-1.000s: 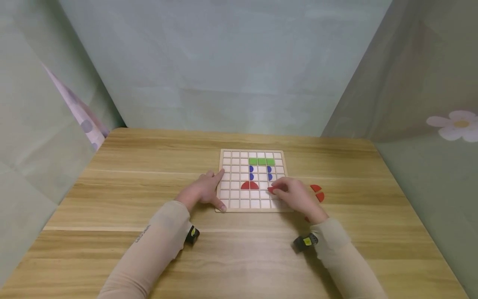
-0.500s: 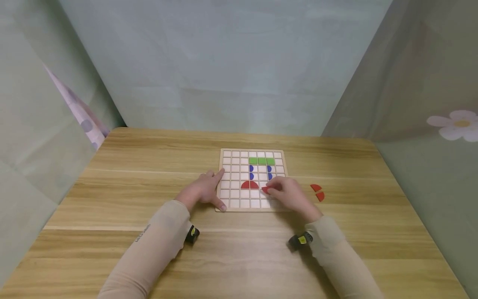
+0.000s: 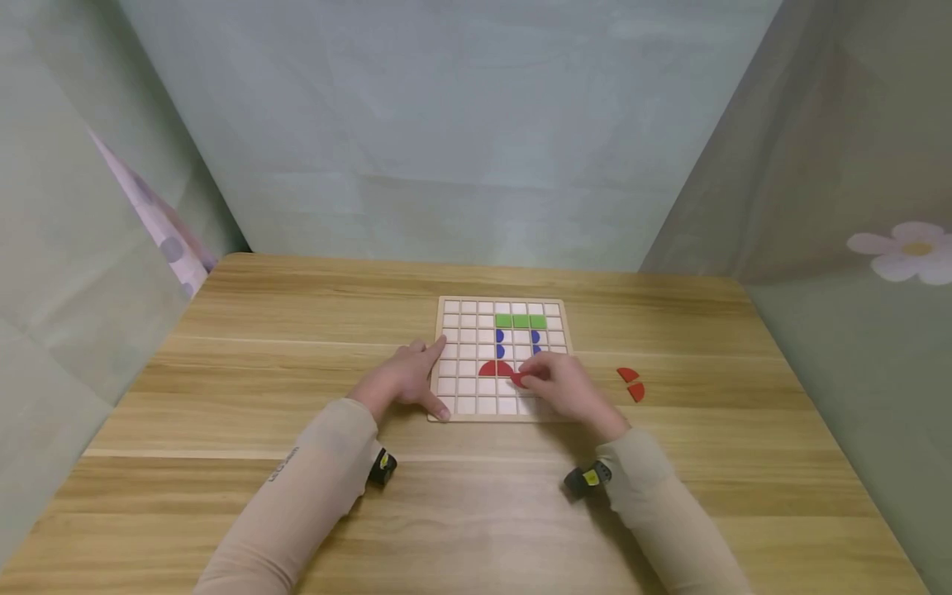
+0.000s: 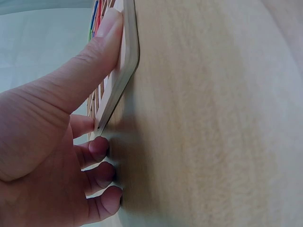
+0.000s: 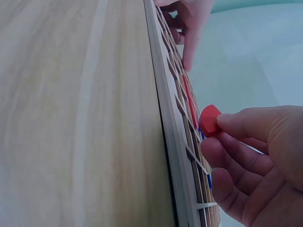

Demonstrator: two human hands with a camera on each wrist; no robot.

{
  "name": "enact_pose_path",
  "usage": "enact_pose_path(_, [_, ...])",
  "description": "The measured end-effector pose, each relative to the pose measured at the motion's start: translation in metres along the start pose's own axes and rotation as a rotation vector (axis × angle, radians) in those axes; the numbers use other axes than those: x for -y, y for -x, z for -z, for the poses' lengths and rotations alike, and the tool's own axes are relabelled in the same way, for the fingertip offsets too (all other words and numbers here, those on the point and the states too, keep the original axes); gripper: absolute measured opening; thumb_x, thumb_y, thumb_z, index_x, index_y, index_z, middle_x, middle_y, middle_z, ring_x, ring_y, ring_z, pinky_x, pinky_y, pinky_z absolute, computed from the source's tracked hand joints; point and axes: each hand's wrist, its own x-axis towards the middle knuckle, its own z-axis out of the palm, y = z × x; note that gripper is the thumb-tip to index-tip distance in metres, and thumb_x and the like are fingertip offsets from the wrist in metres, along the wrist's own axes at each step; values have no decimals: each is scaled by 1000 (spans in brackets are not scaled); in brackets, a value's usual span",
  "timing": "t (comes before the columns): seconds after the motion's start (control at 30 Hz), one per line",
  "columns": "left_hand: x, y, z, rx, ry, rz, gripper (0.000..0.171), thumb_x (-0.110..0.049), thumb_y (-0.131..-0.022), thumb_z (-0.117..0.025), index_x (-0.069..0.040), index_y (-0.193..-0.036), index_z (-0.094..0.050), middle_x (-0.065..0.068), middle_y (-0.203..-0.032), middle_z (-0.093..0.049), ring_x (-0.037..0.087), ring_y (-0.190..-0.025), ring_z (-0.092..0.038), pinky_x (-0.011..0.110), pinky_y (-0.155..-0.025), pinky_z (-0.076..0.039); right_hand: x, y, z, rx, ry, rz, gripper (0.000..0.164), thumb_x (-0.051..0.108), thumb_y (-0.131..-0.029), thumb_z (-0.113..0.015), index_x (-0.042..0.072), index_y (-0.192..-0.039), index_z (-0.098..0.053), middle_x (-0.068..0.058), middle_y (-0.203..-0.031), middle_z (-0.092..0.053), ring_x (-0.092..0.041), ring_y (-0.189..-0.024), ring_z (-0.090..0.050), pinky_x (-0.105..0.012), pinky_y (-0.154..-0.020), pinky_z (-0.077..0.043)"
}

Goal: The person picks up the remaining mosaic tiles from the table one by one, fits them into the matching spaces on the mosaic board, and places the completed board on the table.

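A wooden grid board (image 3: pixel 468 406) with pale square cells lies on the table. My left hand (image 3: pixel 405 376) rests at its left edge, index finger and thumb spread along the rim. In the left wrist view the thumb (image 4: pixel 110 35) lies over the rim while the other fingertips touch the tabletop. Over the lower middle cells, my right hand (image 3: pixel 568 387) pinches a red quarter-circle tile (image 5: pixel 209 121) between thumb and fingers. Just left of it, red tiles (image 3: pixel 496 369) form a half circle in the grid. Green square tiles (image 3: pixel 521 321) and blue half-circle tiles (image 3: pixel 500 344) sit farther up.
Two loose red quarter-circle tiles (image 3: pixel 632 384) lie on the wooden table (image 3: pixel 476 504) right of the board. Pale curtains (image 3: pixel 476 149) hang behind the table and at both sides.
My right hand has moved left across the board with the red tile, closer to the red half circle. The left hand stays where it was.
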Motion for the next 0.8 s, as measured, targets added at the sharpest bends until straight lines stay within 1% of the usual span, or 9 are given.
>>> enact_pose_path(0.1, [0, 0, 0, 0, -1, -1, 132, -49, -54, -87, -15, -154, -7, 22, -149, -25, 44, -136, -26, 57, -109, -30, 1, -1, -2, -2, 7, 10, 14, 13, -87, -67, 13, -100, -70, -1, -97, -69, -14, -88, -61, -32, -82, -53])
enact_pose_path(0.33, [0, 0, 0, -3, -8, -5, 132, -49, -54, -86, -14, -153, -7, 22, -149, -25, 43, -135, -28, 56, -109, -30, 5, -2, -8, -1, 17, 25, 14, 13, -87, -67, 12, -100, -70, -1, -96, -68, -14, -86, -60, -30, -80, -54])
enact_pose_path(0.47, [-1, 1, 1, -3, -8, -5, 131, -48, -54, -86, -14, -153, -8, 22, -148, -27, 43, -134, -29, 56, -109, -31, 7, -3, -11, -7, 20, 39, 13, 12, -86, -67, 11, -99, -70, -1, -97, -68, -15, -86, -59, -31, -82, -53])
enact_pose_path(0.63, [-2, 2, 1, -4, -4, -5, 131, -47, -55, -87, -14, -153, -8, 22, -148, -27, 43, -135, -29, 56, -109, -31, 10, -4, -14, -17, 39, 64, 13, 12, -86, -68, 13, -98, -70, 0, -97, -69, -14, -88, -60, -33, -84, -53])
enact_pose_path(0.8, [-2, 2, 1, -6, -2, -5, 130, -46, -55, -87, -14, -153, -8, 22, -147, -27, 43, -135, -28, 56, -109, -31, 12, -6, -16, -13, 51, 59, 13, 13, -85, -69, 15, -98, -71, 1, -97, -69, -14, -89, -61, -33, -84, -53])
